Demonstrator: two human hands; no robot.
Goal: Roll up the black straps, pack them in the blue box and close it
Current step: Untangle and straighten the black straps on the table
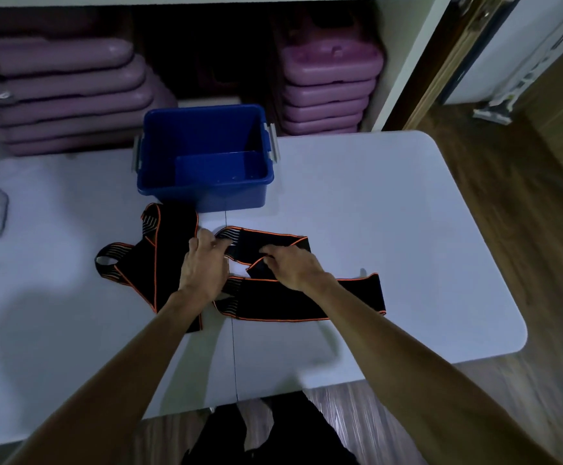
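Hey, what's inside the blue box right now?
The blue box looks empty: only its bare blue floor and walls show. The near wall hides the floor strip right behind it.

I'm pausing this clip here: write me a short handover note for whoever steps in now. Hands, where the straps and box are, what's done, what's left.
Left hand: fingers curled on the end of the right-side black elastic strap with orange edging.
Right hand: pinching a fold of the same strap.
That strap lies loosely folded on the white table, not yet rolled.
A second black orange-edged strap lies unrolled to the left, in front of the box.
The open blue plastic box stands beyond the straps, with nothing visible inside; no lid in view.
Done: nothing packed.
Left: roll both straps, pack them, find the lid, close.
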